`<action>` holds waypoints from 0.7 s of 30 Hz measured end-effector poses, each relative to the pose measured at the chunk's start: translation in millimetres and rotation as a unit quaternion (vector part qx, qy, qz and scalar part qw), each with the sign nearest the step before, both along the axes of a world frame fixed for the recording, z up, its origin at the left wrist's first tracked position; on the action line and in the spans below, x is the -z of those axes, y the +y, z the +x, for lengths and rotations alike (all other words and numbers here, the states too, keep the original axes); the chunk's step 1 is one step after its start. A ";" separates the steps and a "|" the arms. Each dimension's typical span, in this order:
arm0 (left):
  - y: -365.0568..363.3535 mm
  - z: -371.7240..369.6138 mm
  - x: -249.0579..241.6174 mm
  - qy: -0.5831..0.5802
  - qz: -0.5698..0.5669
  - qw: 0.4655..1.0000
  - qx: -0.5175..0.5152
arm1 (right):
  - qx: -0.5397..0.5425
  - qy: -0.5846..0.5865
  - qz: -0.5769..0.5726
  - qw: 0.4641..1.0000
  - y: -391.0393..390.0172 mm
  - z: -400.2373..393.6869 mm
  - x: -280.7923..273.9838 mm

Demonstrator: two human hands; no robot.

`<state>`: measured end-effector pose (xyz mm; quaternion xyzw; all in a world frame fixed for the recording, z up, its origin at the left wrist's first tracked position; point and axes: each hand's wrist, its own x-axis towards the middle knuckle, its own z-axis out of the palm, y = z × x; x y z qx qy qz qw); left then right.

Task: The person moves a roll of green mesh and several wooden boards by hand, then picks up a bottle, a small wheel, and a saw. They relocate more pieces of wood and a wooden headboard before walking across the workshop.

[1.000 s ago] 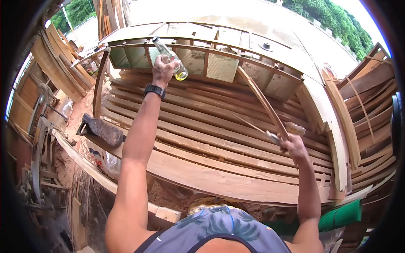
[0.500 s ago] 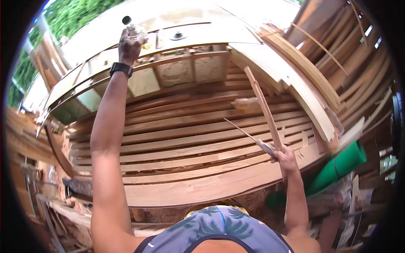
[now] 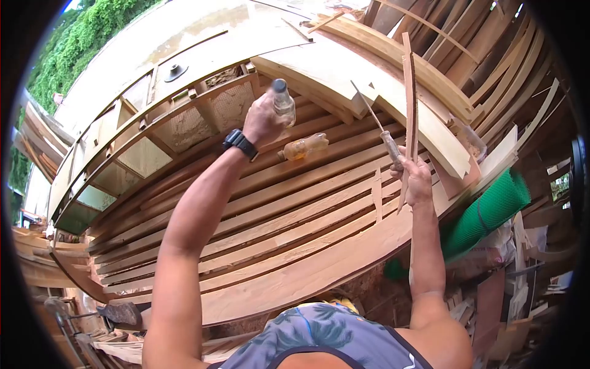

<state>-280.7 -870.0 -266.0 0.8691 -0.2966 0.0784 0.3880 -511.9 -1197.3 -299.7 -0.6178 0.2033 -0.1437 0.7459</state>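
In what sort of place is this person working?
Most likely a woodworking area, perhaps a carpenter's yard: there is a slatted wooden platform, many boards are piled at the right, and the right hand holds a thin pointed tool with a wooden strip.

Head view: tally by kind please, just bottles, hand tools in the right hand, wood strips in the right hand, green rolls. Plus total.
Bottles: 2 (held bottle in the left hand; lying bottle)
Screwdriver-like tool in the right hand: 1
Wood strip in the right hand: 1
Green roll: 1
Total: 5
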 end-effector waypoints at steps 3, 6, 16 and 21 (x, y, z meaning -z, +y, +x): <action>-37.6 42.9 50.6 0.099 -0.035 0.989 -0.102 | 0.007 -0.012 0.008 1.000 -10.4 2.6 3.1; -67.0 89.5 98.1 0.101 -0.052 0.979 -0.172 | 0.011 0.001 -0.013 1.000 -26.8 2.2 2.3; -88.2 123.6 116.6 0.110 -0.050 0.961 -0.250 | 0.032 0.003 -0.083 0.996 -120.9 53.3 13.4; -93.5 112.2 97.1 0.143 -0.035 0.946 -0.290 | 0.009 0.032 -0.131 0.991 -169.6 130.2 38.7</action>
